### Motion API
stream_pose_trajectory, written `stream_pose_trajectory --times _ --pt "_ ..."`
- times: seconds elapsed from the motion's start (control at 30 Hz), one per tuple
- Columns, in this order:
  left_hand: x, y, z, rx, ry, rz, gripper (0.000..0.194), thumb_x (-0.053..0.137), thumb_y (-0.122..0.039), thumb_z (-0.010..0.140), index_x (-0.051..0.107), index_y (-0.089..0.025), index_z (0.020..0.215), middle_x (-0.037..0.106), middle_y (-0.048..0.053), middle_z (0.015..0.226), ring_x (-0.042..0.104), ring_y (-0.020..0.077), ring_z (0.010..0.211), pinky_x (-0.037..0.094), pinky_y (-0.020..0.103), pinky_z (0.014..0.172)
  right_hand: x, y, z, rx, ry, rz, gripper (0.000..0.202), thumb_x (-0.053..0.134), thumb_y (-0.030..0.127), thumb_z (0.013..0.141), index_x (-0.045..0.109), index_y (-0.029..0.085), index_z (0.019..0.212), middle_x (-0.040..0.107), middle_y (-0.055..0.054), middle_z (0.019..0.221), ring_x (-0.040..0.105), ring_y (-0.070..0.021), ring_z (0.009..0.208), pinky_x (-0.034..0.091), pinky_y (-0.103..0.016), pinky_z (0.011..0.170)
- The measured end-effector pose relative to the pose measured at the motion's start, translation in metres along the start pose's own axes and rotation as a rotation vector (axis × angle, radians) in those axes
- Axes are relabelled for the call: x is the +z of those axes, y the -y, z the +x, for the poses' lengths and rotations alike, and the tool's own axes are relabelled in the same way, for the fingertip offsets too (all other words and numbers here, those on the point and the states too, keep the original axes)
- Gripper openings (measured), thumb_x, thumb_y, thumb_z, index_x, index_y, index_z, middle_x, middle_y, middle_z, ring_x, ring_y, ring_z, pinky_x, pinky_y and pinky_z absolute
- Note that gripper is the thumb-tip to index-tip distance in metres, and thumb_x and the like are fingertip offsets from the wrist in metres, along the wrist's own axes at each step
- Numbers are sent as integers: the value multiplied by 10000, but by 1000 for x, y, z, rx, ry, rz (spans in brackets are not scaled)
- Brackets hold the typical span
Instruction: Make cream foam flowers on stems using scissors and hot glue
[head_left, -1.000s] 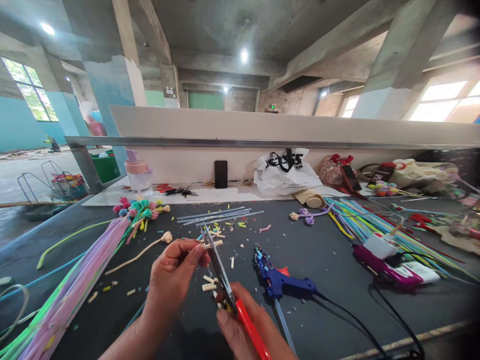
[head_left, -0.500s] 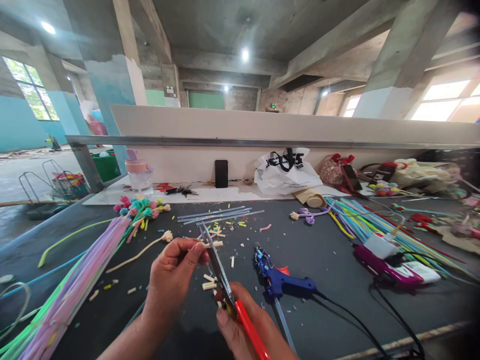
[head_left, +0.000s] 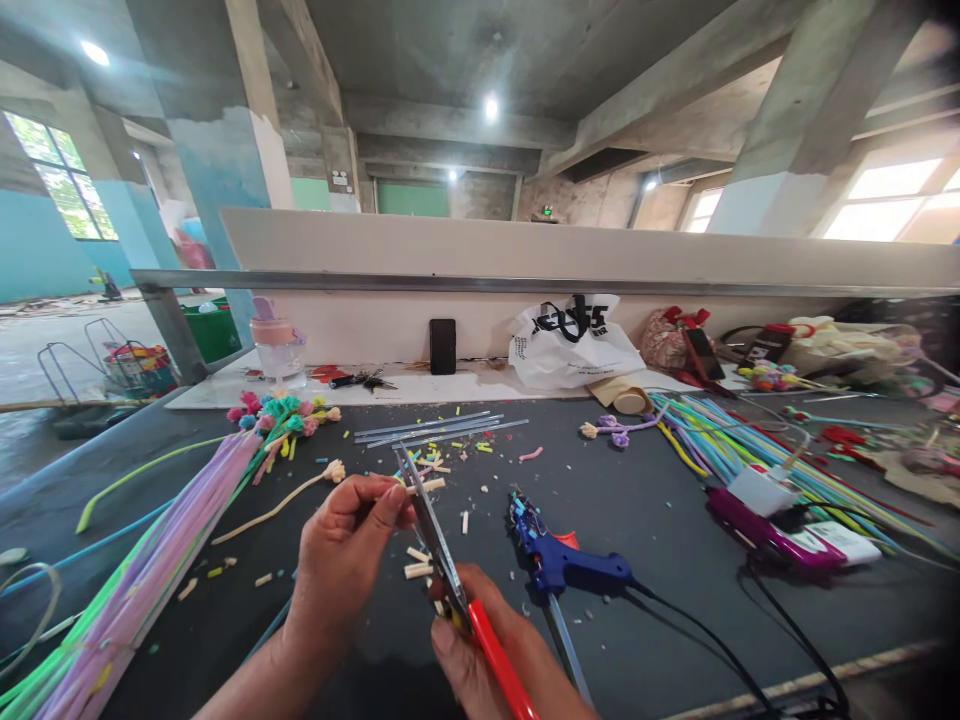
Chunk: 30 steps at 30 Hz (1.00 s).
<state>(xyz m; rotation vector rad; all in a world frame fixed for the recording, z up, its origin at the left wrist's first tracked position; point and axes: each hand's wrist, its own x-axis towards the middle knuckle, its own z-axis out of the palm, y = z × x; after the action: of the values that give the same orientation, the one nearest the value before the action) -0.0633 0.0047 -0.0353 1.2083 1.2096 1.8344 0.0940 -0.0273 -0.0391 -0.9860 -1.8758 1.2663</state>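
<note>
My right hand (head_left: 491, 635) grips red-handled scissors (head_left: 441, 545), their blades pointing up and away from me. With thumb and fingertips pinched together, my left hand (head_left: 352, 545) holds a small cream stem piece (head_left: 429, 486) at the blades, its end showing on their far side. Short cream offcuts (head_left: 418, 571) lie on the dark table just under the scissors. A cream stem with a fluffy, flower-like tip (head_left: 335, 471) rests beyond my left hand. To the right lies a blue glue gun (head_left: 574, 565) with a clear glue stick in its back end.
A bundle of pink, purple and green stems (head_left: 169, 540) spans the left side. Clear glue sticks (head_left: 442, 430) lie behind my hands among yellow scraps. More coloured stems (head_left: 720, 440), a purple device (head_left: 780, 530) and cords occupy the right. A phone (head_left: 443, 347) and cup (head_left: 276, 345) stand behind.
The scissors have shifted very slightly to the left with my right hand. My left hand keeps its pinch almost in place.
</note>
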Motion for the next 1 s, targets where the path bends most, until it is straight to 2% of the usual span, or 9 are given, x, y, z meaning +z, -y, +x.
stream_pose_trajectory --times 0.37,0.7,1.0 --pt "2 -2 0 28 6 28 119 641 -291 742 612 -176 728 631 -24 642 583 96 583 479 186 558 -1 1 0 -14 10 2 385 395 581 840 463 213 931 405 46 613 351 -85 516 309 -189 467" --pt "0 -4 -1 79 25 108 132 608 -299 770 613 -177 719 630 -23 620 577 96 589 462 176 552 -1 -4 1 8 2 -7 358 405 552 841 467 211 931 362 55 609 318 -85 508 288 -200 467" --pt "1 -4 0 56 35 105 142 607 -314 773 608 -177 737 635 -22 621 585 97 588 472 181 560 0 0 1 13 -26 -25 336 423 528 837 481 202 890 387 49 610 335 -88 520 311 -189 472"
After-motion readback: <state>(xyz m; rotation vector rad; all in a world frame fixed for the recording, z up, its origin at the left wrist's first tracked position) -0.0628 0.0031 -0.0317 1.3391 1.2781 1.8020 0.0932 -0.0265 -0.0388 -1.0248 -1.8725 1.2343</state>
